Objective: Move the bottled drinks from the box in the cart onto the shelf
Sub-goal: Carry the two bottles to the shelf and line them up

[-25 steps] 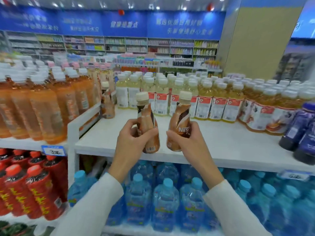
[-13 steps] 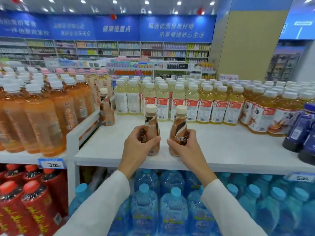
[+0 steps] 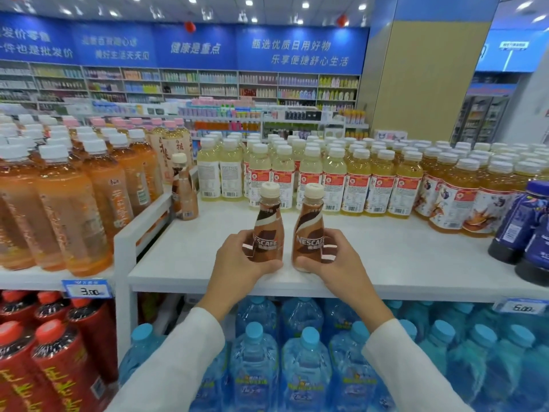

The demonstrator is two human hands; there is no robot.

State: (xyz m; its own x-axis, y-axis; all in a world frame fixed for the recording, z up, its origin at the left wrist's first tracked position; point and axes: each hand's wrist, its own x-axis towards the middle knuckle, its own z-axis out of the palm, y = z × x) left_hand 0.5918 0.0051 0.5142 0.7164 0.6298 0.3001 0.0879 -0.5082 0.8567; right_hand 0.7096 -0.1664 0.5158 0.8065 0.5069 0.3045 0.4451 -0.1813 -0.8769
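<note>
ngl the left hand [image 3: 237, 264] and right hand [image 3: 337, 263] each grip one of two coffee bottles [image 3: 267, 230] mid-frame, right at the white shelf [image 3: 401, 263] front lip, so a sloppy release could tip one off onto the water bottles [image 3: 303, 370] below.

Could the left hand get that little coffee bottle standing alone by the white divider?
Probably not yet: the left hand grips a Nescafé bottle. The bare shelf toward the lone coffee bottle looks free, though.
</note>
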